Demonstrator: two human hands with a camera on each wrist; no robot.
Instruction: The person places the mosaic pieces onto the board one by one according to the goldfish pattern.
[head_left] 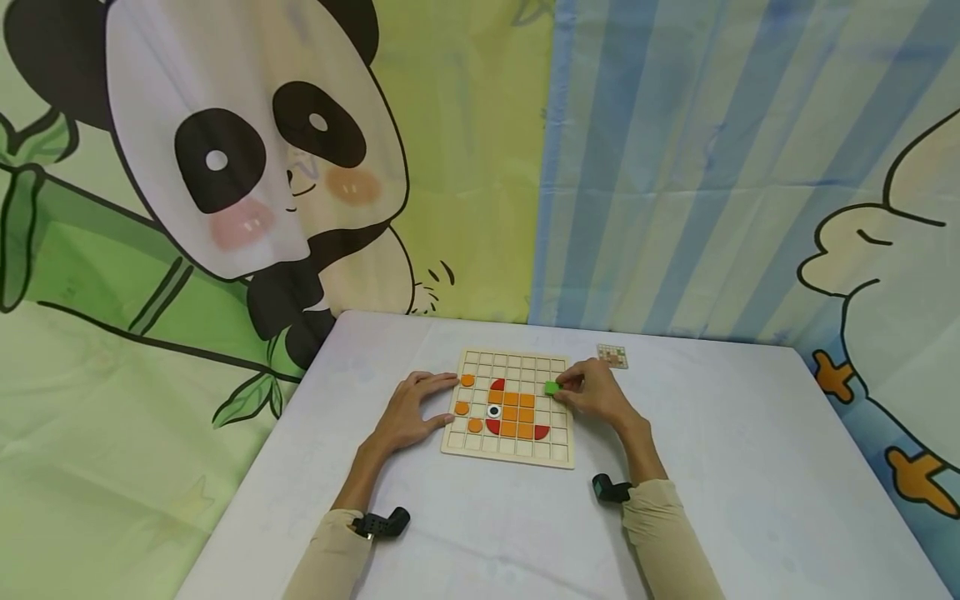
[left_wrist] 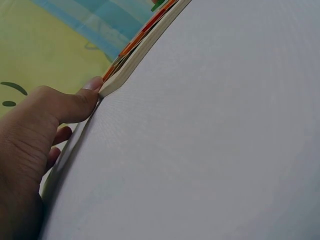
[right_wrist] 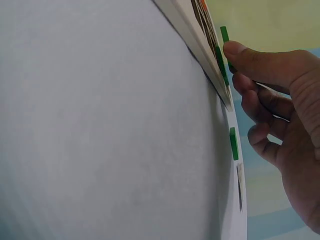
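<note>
A pale wooden grid board (head_left: 558, 434) lies on the table with flat tiles making a picture. Orange squares (head_left: 517, 414) fill its middle, with red quarter-round pieces (head_left: 542, 432) around them and an eye tile (head_left: 493, 411) at their left. Orange discs (head_left: 476, 426) sit towards the left side. My left hand (head_left: 406, 413) touches the board's left edge with its thumb and fingertips spread. Over the right side, my right hand (head_left: 596, 392) pinches a green tile (right_wrist: 224, 35) between thumb and fingers. Another green tile (right_wrist: 222, 66) shows at the board's edge below it.
Beyond the board's right back corner lies a small patterned card (head_left: 612, 357). One more green tile (right_wrist: 233, 144) rests on the white table (head_left: 720, 450) beside the board. Printed cloth with a panda (head_left: 255, 142) hangs behind the table.
</note>
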